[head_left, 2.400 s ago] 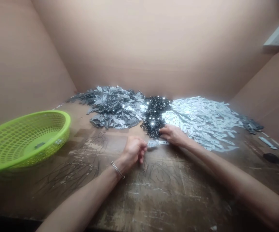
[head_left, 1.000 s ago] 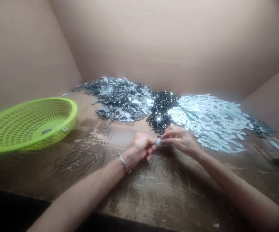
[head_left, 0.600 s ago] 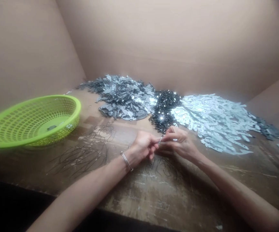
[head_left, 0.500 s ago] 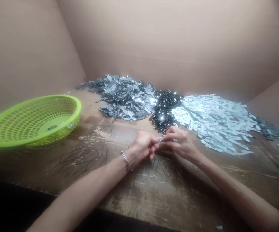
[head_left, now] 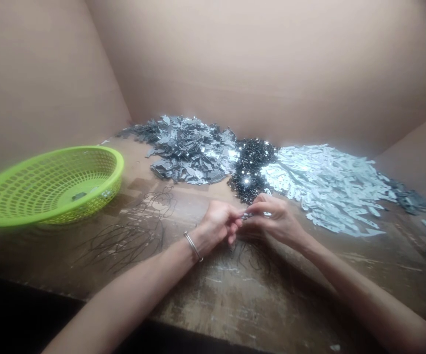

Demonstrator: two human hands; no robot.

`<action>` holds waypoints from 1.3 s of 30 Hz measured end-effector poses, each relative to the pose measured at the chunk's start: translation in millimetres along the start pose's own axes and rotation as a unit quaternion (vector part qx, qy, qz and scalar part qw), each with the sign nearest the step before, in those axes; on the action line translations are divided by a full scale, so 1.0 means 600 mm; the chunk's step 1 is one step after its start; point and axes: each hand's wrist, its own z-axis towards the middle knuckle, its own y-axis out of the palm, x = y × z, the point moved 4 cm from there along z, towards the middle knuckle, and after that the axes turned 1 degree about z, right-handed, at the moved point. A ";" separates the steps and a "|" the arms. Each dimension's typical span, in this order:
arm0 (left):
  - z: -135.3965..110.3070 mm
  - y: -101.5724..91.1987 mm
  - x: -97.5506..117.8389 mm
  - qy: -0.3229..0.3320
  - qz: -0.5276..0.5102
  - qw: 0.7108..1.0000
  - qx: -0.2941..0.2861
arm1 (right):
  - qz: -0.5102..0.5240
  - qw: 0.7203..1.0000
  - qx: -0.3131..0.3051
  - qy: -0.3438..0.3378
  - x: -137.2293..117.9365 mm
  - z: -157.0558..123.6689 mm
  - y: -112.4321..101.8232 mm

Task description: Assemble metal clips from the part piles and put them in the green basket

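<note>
Left hand (head_left: 218, 221) and right hand (head_left: 273, 219): both pinching one metal piece (head_left: 246, 216) between the fingertips, over a wooden table (head_left: 205, 300). Just beyond, a black pile (head_left: 251, 169) lies between a grey pile (head_left: 190, 152) and a pale pile (head_left: 323, 189). Far left, a green basket (head_left: 50, 184).

A small metal piece (head_left: 246, 216), grey and glinting, is mostly hidden by the fingers and too small to show its shape clearly. It lies roughly crosswise between the left hand (head_left: 217, 220) and the right hand (head_left: 276, 220), pinched in both sets of fingertips. It is held just above the worktop (head_left: 198, 300), around the middle of its width and nearer the back edge than the front.
</note>
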 end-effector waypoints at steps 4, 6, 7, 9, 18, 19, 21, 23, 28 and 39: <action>0.006 -0.007 -0.003 0.009 -0.010 1.000 -0.013 | 0.020 0.997 0.037 0.068 0.034 0.007 -0.040; 0.010 -0.012 -0.005 0.017 -0.013 1.000 -0.020 | -0.022 0.992 0.064 0.107 0.064 0.010 -0.063; 0.012 -0.014 -0.006 0.020 -0.014 0.999 -0.023 | -0.050 0.989 0.072 0.122 0.080 0.011 -0.071; 0.014 -0.017 -0.007 0.023 -0.013 0.999 -0.021 | -0.100 0.982 0.061 0.151 0.108 0.012 -0.079; 0.000 -0.003 0.007 -0.003 0.004 1.000 0.024 | -0.198 0.970 0.011 0.138 0.147 0.027 -0.046; 0.000 -0.002 0.007 -0.003 0.006 1.000 0.026 | -0.205 0.969 0.009 0.136 0.148 0.031 -0.044; 0.000 -0.004 0.007 -0.001 0.008 1.000 0.026 | -0.218 0.967 0.003 0.133 0.150 0.038 -0.041; 0.002 -0.006 0.006 0.006 0.009 1.000 0.019 | -0.226 0.965 -0.009 0.131 0.152 0.043 -0.040; 0.004 -0.010 0.004 0.019 0.013 1.000 0.009 | -0.211 0.969 -0.027 0.125 0.158 0.047 -0.041; 0.000 -0.004 0.009 0.013 0.018 1.000 0.019 | -0.187 0.976 -0.040 0.103 0.157 0.049 -0.052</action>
